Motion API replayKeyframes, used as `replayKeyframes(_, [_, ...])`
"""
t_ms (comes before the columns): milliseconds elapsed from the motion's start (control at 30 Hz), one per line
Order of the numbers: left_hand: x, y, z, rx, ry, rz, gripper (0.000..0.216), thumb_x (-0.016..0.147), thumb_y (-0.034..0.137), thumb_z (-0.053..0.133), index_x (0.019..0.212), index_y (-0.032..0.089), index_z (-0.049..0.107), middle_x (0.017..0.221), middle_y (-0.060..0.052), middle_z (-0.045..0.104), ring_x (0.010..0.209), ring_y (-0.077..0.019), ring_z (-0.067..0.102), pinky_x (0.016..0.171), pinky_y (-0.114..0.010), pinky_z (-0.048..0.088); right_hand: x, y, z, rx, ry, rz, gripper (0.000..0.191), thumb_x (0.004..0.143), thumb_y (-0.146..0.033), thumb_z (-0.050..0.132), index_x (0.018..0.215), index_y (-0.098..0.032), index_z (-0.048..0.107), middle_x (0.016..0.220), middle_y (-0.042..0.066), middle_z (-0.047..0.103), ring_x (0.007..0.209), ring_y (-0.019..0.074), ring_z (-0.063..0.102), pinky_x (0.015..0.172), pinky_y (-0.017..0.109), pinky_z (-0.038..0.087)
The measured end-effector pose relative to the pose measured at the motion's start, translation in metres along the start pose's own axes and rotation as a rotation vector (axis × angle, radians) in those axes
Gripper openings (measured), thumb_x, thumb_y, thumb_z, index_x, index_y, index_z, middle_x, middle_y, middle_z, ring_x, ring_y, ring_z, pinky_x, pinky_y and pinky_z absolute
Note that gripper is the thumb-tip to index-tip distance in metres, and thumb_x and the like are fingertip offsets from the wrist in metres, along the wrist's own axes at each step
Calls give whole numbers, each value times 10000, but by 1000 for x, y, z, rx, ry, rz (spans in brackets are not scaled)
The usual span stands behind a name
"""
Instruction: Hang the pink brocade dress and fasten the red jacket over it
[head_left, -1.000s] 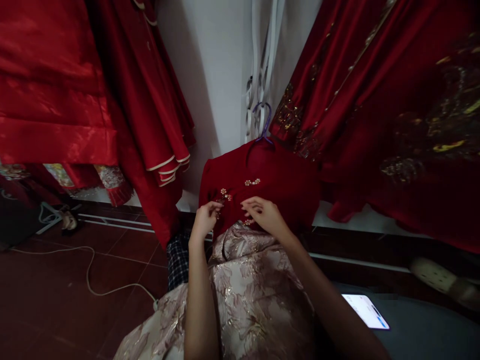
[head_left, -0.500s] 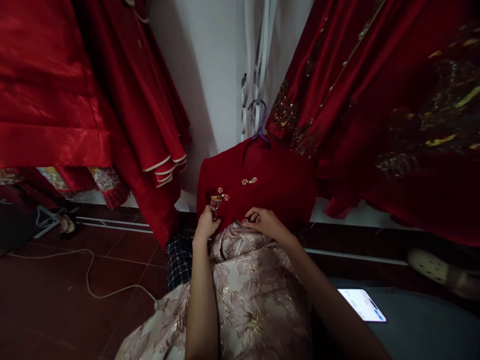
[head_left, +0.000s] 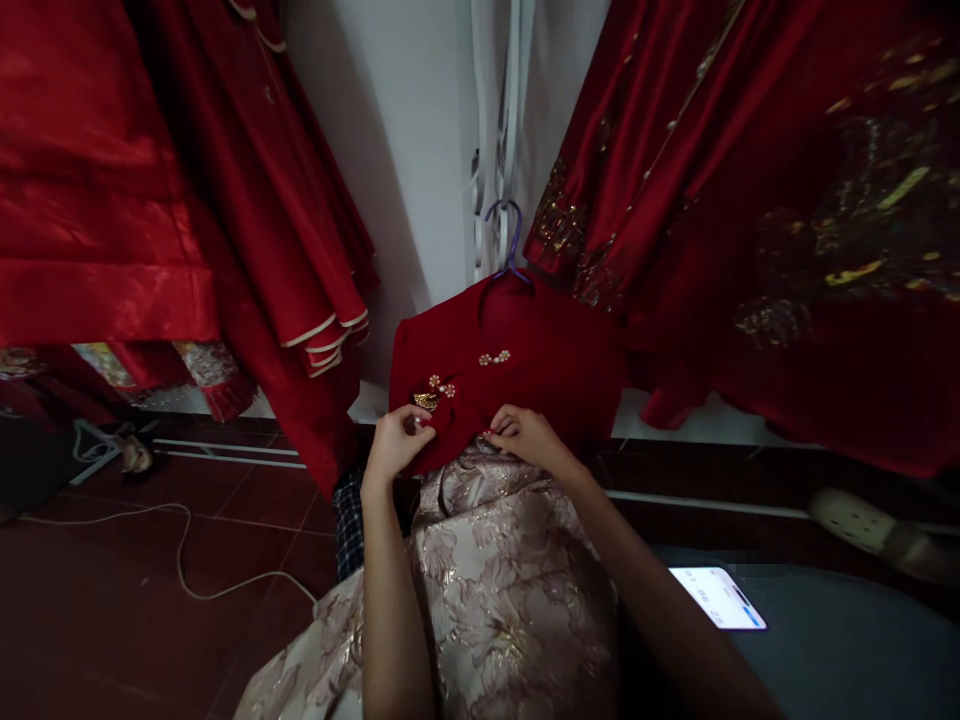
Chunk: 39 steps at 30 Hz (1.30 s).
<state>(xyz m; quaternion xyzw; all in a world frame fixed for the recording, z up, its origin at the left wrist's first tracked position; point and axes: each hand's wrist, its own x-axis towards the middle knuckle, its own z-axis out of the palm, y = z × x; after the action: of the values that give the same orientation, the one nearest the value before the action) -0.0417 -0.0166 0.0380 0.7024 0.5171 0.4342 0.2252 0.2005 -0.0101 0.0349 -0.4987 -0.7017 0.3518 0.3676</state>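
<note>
A dark red top (head_left: 559, 340) hangs on a purple hanger (head_left: 514, 245), with beaded flower clasps (head_left: 495, 358) on its chest. Lower on the left side, a gold ornament (head_left: 425, 401) sits under another flower clasp (head_left: 442, 387). My left hand (head_left: 394, 440) is just below this ornament, thumb and fingers pinched; a small pale bit shows between them, too small to name. The fingertips of my right hand (head_left: 529, 440) are closed on the red top's lower front, by a small beaded piece. Below both hands lies pale pink brocade fabric (head_left: 517, 580) with a gold floral pattern.
Red garments (head_left: 97, 200) hang at left, and red embroidered ones (head_left: 697, 250) at right. A lit phone (head_left: 720, 598) lies on a dark grey surface (head_left: 847, 640). A white cable (head_left: 180, 550) crosses the tiled floor; a pale clog (head_left: 851, 520) is at right.
My left hand has shifted slightly left and up, its thumb and fingers now curled together beneath the gold ornament. My right hand stays at the same place on the red top. The view has shifted slightly.
</note>
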Motion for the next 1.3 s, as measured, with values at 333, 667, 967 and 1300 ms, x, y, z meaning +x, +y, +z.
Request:
replayKeyframes(333, [10, 15, 67, 72, 27, 83, 282, 660, 205, 615, 931, 174, 543, 850, -45, 614, 769, -159, 592, 705, -260, 451, -7, -19, -25, 239, -169, 121, 246, 623, -307, 678, 746, -154, 530, 635, -6, 601, 480, 72, 530, 379, 164, 425])
replayKeyframes(667, [10, 8, 88, 229, 22, 110, 341, 673, 156, 592, 1008, 155, 526, 991, -116, 575, 885, -212, 568, 755, -298, 433, -6, -21, -8, 269, -164, 57, 242, 683, -343, 643, 792, -162, 525, 651, -2, 589, 574, 104, 573, 455, 217, 503])
replayKeyframes(967, [8, 8, 64, 225, -24, 155, 93, 704, 197, 565, 749, 178, 486, 851, -37, 526, 780, -145, 521, 731, -260, 407, 6, 9, 24, 1, 128, -36, 168, 797, -332, 510, 859, -181, 472, 747, 43, 584, 625, 133, 592, 372, 185, 467])
replayKeyframes(1300, [6, 18, 53, 172, -136, 37, 77, 722, 250, 570, 742, 180, 544, 712, -3, 608, 642, -116, 557, 621, -218, 389, 4, 3, 19, -14, 79, -70, 190, 795, -362, 512, 852, -181, 498, 744, 27, 597, 616, 123, 586, 467, 216, 481])
